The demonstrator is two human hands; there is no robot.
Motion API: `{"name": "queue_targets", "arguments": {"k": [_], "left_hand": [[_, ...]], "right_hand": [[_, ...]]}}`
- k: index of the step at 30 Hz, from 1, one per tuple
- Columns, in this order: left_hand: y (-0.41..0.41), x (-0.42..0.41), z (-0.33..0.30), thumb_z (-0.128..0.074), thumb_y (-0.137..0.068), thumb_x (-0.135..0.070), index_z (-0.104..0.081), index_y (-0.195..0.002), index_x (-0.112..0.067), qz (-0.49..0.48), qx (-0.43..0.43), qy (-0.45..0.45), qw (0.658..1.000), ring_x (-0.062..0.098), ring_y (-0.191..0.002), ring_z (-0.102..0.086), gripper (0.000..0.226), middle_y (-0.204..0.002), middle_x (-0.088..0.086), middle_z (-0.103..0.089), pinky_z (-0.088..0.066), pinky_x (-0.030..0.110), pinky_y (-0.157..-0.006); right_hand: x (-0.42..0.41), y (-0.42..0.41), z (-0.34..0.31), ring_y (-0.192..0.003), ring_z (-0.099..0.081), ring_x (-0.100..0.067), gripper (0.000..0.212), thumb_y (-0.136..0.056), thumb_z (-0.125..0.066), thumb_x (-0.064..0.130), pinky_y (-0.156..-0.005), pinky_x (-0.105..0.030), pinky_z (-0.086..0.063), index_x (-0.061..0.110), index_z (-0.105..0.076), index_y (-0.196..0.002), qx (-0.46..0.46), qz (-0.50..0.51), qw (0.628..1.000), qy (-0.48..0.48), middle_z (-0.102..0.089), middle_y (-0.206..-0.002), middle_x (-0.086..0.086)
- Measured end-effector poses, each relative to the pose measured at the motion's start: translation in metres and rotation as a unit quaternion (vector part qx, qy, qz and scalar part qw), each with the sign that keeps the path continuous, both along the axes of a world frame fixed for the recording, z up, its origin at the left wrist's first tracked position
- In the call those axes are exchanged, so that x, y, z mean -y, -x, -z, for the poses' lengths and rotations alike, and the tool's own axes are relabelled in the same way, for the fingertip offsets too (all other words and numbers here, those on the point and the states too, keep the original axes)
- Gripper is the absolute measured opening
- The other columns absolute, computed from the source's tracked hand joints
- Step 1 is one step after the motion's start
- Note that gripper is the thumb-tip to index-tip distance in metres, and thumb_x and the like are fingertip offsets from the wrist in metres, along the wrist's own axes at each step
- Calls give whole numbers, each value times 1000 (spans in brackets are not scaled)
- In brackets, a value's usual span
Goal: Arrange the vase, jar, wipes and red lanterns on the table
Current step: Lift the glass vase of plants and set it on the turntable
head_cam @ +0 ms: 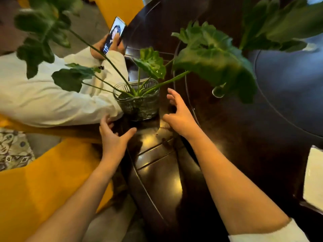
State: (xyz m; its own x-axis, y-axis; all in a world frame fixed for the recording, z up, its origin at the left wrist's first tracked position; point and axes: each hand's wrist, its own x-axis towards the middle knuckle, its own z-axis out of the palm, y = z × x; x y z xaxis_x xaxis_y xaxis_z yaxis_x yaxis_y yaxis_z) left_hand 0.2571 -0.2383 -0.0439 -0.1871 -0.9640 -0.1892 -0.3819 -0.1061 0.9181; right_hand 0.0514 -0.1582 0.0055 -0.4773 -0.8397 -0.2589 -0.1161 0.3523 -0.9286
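Observation:
A ribbed clear glass vase (139,103) stands near the edge of the dark wooden table (244,145). It holds a plant with long stems and broad green leaves (209,58) that spread over the table. My left hand (113,137) hovers open just below and left of the vase, fingers spread. On the vase's right side my right hand (180,114) is open too, a small gap away from the glass. Neither hand touches the vase. No jar, wipes or red lanterns show in this view.
A person in a white long sleeve (52,98) sits at the left, holding a phone (114,34) close behind the vase. Yellow chair seats (43,180) stand along the table's edge. A round glass turntable (288,93) covers the table's middle. Something white (314,177) lies at the right edge.

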Motion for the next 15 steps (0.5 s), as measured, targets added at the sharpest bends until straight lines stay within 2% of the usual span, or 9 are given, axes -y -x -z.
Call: {"name": "queue_targets", "arguments": {"k": [2,4,6,8,9,11,13,15], "left_hand": [[7,15,-2,-87,-70,-19,-28,-147,-23,33,-12,6,999,16,-137,-33,97,-152,4,-32,-36,36,-107],[13,26,-4,-88,-69,-21,-30,-147,-23,60,-30,26,997,15,-138,-34,98,-151,5,-37,-35,24,-110],[18,36,-8,-89,-67,-25,-33,-145,-25,84,-30,47,995,15,-134,-42,97,-146,3,-45,-38,14,-103],[26,46,-15,-90,-66,-26,-38,-141,-21,102,-19,61,993,17,-125,-53,92,-137,6,-54,-45,24,-101],[30,52,-18,-91,-66,-23,-41,-138,-16,112,-23,56,992,17,-119,-59,88,-131,7,-58,-48,28,-98],[38,59,-24,-89,-66,-14,-46,-130,-9,133,-53,14,990,17,-109,-65,77,-118,7,-66,-52,26,-89],[39,64,-27,-84,-69,-5,-47,-127,-4,152,-62,-24,986,14,-104,-67,69,-111,8,-68,-53,23,-86],[37,68,-29,-82,-69,-3,-47,-124,-2,183,-42,-11,982,-4,-92,-66,65,-101,1,-67,-51,12,-77]], "right_hand": [[21,-3,1,-130,-50,-21,93,-74,-67,-6,-104,-46,-46,24,-24,-152,9,-41,999,-4,-33,-155,-6],[37,-5,6,-128,-52,-26,86,-71,-77,-2,-107,-49,-43,22,-35,-143,9,-60,998,13,-47,-144,-7],[46,-5,13,-121,-57,-14,78,-69,-85,5,-105,-37,-46,27,-42,-130,34,-56,998,21,-58,-130,-3],[50,-4,19,-112,-60,1,70,-70,-88,13,-96,-19,-47,36,-45,-120,51,-48,997,28,-63,-123,4],[52,-4,20,-108,-60,5,66,-70,-88,17,-92,-15,-47,38,-47,-117,45,-41,998,29,-65,-120,7],[53,-3,23,-111,-61,1,61,-69,-89,23,-96,-21,-47,37,-51,-115,34,-30,998,30,-67,-117,9],[53,-2,23,-110,-62,-1,60,-65,-90,27,-98,-26,-48,44,-54,-111,18,-26,999,35,-69,-113,11],[51,-4,21,-102,-63,6,59,-61,-91,30,-91,-21,-50,50,-54,-102,0,-18,999,26,-70,-105,16]]}}
